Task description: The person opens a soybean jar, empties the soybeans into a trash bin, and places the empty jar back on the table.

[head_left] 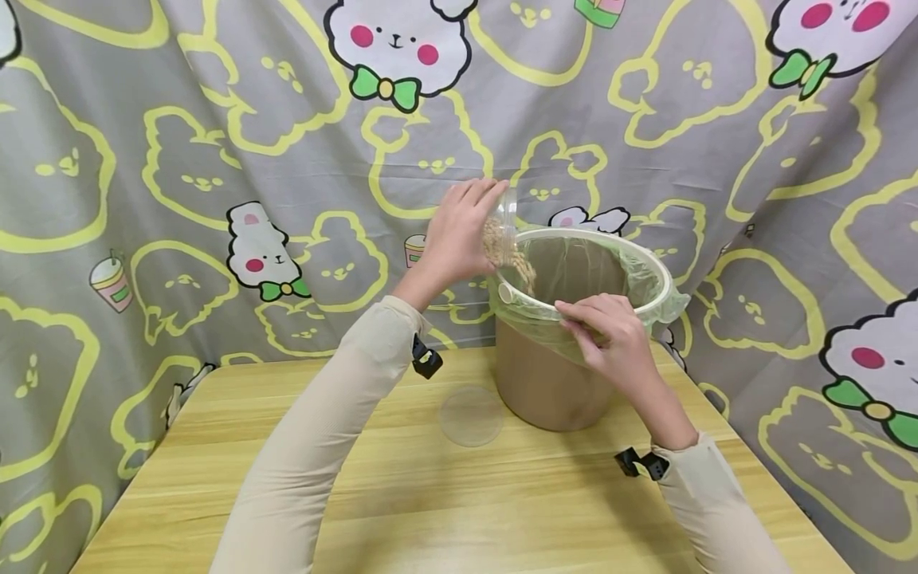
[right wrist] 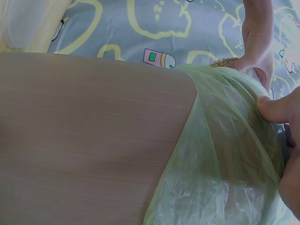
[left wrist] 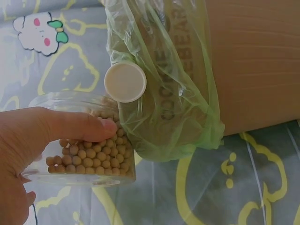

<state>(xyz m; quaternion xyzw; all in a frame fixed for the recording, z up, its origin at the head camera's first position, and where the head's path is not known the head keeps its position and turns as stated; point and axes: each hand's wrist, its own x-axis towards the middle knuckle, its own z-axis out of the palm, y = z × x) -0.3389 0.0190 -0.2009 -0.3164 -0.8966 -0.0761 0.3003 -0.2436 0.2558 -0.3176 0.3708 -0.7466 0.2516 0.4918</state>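
My left hand (head_left: 459, 235) grips a clear plastic jar (head_left: 508, 209) tipped over the left rim of a brown trash can (head_left: 552, 391). Pale round soybeans (left wrist: 96, 157) lie along the jar's lower side, and some spill from its mouth into the can. A translucent green trash bag (head_left: 559, 331) lines the can and folds out over its cream rim ring (head_left: 663, 275). At the near rim, my right hand (head_left: 610, 339) pinches the edge with thumb and fingers over the bag. In the right wrist view that thumb (right wrist: 274, 110) presses on the green film.
A clear round lid (head_left: 471, 416) lies flat on the wooden table (head_left: 402, 494), left of the can's base. Behind the table and to both sides hangs a grey cartoon-print curtain (head_left: 301, 175). The can stands near the table's back right edge.
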